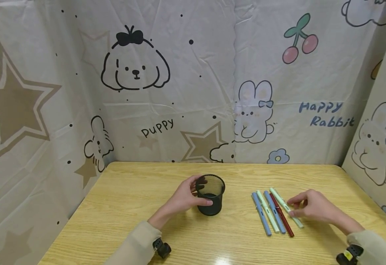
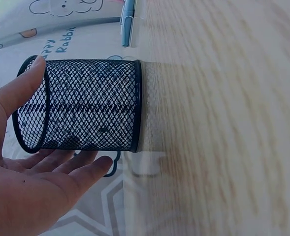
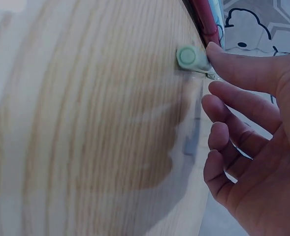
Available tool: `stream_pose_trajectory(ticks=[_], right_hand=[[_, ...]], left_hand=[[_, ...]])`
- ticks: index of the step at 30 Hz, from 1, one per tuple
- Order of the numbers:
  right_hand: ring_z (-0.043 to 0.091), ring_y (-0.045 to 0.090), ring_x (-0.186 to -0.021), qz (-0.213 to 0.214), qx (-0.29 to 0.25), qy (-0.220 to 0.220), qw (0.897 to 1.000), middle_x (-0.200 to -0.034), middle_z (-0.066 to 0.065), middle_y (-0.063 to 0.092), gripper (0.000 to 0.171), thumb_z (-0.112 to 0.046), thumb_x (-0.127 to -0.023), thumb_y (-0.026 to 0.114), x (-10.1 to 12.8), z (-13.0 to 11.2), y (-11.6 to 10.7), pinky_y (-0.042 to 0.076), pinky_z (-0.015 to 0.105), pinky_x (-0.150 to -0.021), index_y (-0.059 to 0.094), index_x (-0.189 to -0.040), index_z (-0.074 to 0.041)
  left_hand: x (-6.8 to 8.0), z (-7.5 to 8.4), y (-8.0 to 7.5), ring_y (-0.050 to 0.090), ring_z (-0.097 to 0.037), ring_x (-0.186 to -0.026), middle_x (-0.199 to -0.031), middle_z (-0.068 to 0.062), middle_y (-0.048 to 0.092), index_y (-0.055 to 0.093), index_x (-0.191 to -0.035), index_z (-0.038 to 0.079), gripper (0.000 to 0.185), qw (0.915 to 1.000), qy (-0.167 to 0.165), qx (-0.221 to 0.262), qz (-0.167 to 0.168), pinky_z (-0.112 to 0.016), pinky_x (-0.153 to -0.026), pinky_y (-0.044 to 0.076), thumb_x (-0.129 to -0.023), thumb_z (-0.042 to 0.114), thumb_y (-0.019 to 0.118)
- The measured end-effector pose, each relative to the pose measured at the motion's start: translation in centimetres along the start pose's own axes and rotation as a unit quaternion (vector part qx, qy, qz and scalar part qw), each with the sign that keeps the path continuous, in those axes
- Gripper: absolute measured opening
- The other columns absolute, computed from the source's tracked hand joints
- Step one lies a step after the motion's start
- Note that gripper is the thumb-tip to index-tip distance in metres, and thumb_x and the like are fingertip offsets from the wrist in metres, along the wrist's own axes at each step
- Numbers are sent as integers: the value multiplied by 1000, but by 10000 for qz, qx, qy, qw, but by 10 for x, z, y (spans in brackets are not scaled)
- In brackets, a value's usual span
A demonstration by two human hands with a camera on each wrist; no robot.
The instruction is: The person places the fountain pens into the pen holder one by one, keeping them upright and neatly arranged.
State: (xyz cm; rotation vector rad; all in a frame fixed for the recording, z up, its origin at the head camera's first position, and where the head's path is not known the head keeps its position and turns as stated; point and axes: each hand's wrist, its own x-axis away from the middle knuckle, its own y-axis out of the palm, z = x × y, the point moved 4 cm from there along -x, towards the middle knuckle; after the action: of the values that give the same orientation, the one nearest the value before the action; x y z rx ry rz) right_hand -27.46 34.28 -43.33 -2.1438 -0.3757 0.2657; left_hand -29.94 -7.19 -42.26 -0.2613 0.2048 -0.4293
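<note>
Between the two hands on the pale wooden desk (image 1: 130, 206), the left hand (image 1: 183, 198) grips an empty black mesh pen cup (image 1: 210, 194); the right hand (image 1: 312, 208) pinches the rightmost mint-green pen (image 1: 283, 206). All five pens lie outside the cup.

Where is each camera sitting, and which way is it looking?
Head: worn on the head, looking forward and down at the wooden table, mesh pen cup and five pens; both hands and sleeves show.
Left wrist: on the left wrist, looking along the left hand at the cup.
Right wrist: on the right wrist, looking past the right hand at the light green pen.
Head and left wrist views both show the cup.
</note>
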Motion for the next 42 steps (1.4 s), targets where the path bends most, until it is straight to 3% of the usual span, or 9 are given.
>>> stream_pose_trajectory(ticks=[26, 42], right_hand=[[5, 56, -73, -102, -27, -96, 9999, -84, -5, 70, 35, -18, -82, 91, -5, 3, -2, 50, 25, -62, 80, -107, 5], [7, 57, -73, -206, -313, 109, 9992, -84, -2, 70, 38, -18, -83, 91, -10, 10, -3, 50, 25, -62, 79, -110, 7]], left_hand=[[2, 0, 0, 50, -43, -139, -148, -23, 55, 49, -151, -2, 80, 9998, -65, 54, -199, -57, -115, 40, -83, 8, 91], [0, -2, -1, 51, -40, -139, -148, -22, 56, 53, -150, 2, 78, 9996, -148, 167, -162, -56, -115, 41, -83, 8, 91]])
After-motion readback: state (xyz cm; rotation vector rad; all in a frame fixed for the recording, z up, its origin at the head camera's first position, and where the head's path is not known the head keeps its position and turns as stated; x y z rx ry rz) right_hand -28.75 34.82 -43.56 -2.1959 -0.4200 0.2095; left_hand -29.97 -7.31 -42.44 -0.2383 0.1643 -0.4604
